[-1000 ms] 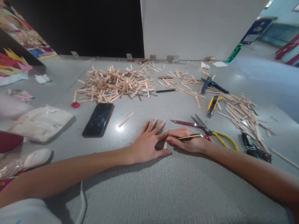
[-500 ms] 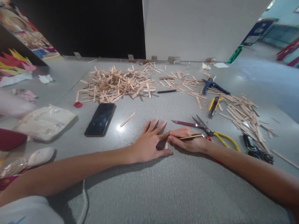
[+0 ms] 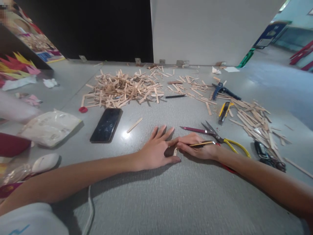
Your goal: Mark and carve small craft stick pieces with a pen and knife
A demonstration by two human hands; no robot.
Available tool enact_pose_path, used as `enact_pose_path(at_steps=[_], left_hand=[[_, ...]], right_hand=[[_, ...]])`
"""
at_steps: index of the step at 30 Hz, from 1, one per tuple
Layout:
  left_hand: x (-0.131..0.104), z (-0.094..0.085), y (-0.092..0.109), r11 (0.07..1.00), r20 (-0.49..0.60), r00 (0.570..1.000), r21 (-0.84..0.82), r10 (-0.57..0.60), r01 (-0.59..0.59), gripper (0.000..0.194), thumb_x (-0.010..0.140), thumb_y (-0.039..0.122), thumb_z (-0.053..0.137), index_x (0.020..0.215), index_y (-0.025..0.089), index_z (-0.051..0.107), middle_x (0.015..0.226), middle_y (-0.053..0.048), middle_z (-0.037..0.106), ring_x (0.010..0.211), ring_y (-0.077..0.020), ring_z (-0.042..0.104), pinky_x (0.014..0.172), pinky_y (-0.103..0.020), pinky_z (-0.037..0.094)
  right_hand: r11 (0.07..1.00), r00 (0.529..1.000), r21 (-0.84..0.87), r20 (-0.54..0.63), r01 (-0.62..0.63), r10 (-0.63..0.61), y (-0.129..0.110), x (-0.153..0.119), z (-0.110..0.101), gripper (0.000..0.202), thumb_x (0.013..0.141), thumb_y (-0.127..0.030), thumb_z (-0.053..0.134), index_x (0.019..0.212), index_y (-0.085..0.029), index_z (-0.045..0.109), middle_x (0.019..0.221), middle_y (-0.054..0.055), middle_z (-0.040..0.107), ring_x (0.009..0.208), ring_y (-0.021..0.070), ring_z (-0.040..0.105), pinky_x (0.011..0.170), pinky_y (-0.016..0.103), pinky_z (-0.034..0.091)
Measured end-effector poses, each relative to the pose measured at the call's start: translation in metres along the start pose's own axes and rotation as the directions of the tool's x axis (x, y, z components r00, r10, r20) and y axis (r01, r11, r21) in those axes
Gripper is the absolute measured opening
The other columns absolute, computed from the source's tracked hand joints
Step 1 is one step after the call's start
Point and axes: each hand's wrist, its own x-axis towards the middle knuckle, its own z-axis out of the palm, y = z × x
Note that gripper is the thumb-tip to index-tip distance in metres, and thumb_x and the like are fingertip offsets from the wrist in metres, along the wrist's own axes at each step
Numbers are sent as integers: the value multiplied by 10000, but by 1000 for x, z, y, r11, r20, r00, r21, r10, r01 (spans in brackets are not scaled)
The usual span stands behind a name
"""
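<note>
As right hand point(image 3: 197, 147) holds pencil point(image 3: 204, 143), marked stick point(image 3: 175, 152)

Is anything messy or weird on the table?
Yes! Wooden sticks lie jumbled in a big heap, pointing every way. The scissors look odd too: their blades are spread open, not closed. I can't see any spill.

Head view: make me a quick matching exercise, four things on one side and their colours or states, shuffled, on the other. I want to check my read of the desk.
Things
1. Phone
2. Yellow-handled scissors
3. Computer mouse
4. Right hand

Colours or states
A. White all over its visible top
B. Holding a slim writing tool
C. Lying flat, dark screen up
D. Blades slightly apart

Right pairs: 1-C, 2-D, 3-A, 4-B
</note>
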Motion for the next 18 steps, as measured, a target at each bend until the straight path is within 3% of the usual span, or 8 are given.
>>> enact_pose_path(at_steps=[3, 6, 7, 9, 11, 14, 18], left_hand=[[0, 1, -1, 1000, -17, 1000, -7, -12, 12, 897, 952, 693, 734, 1690, 288, 425, 1807, -180, 237, 1674, -496, 112, 1311, -736, 122], [-1, 3, -6, 1000, -101, 995, -19, -8, 6, 917, 900, 687, 796, 1632, 214, 510, 1752, -193, 386, 1651, -469, 260, 1315, -678, 218], [-1, 4, -8, 1000, -132, 991, -20, 9, -12, 805, 913, 648, 807, 1559, 214, 597, 1713, -180, 464, 1627, -450, 333, 1307, -656, 264], [-2, 4, -10, 998, -183, 982, -25, 46, -51, 401, 977, 481, 801, 1298, 241, 777, 1582, -126, 632, 1541, -400, 487, 1265, -611, 359], [-3, 2, -8, 996, -224, 973, -56, 56, -70, 81, 1015, 272, 760, 1041, 243, 831, 1398, -85, 749, 1398, -340, 614, 1185, -552, 456], [-4, -5, 1, 989, -202, 979, -147, -24, -6, 142, 989, 99, 719, 919, 205, 783, 1203, -86, 765, 1223, -291, 655, 1066, -468, 521], [-8, -19, 10, 968, -65, 983, -195, -171, 156, 170, 958, 33, 657, 866, 177, 651, 1054, -100, 700, 1119, -295, 640, 993, -437, 502]], right_hand=[[999, 999, 35, -39, -30, 32, -1, -3, 1, 501, 1171, -387, 367, 740, -214, 556, 613, -39, 557, 533, 110, 475, 562, 253, 375], [986, 983, 100, -116, -131, 142, -2, -5, 2, 513, 1158, -409, 394, 709, -217, 551, 585, -32, 580, 504, 105, 505, 544, 241, 400], [978, 970, 125, -154, -167, 185, -2, -5, 2, 516, 1154, -414, 402, 704, -217, 560, 579, -28, 588, 492, 104, 511, 534, 238, 406], [964, 940, 152, -232, -219, 251, -3, -6, 3, 530, 1147, -440, 418, 698, -214, 585, 569, -22, 594, 472, 104, 511, 516, 238, 411], [962, 913, 137, -308, -238, 269, -3, -7, 3, 563, 1142, -494, 425, 695, -211, 619, 555, -21, 582, 460, 105, 497, 505, 244, 409], [972, 871, 93, -430, -217, 235, -5, -8, 3, 635, 1135, -597, 391, 720, -206, 671, 546, -18, 571, 439, 104, 477, 477, 249, 393], [974, 786, 82, -579, -211, 219, -5, -8, 3, 691, 1114, -680, 375, 717, -206, 684, 551, 3, 598, 424, 109, 484, 437, 252, 382]])
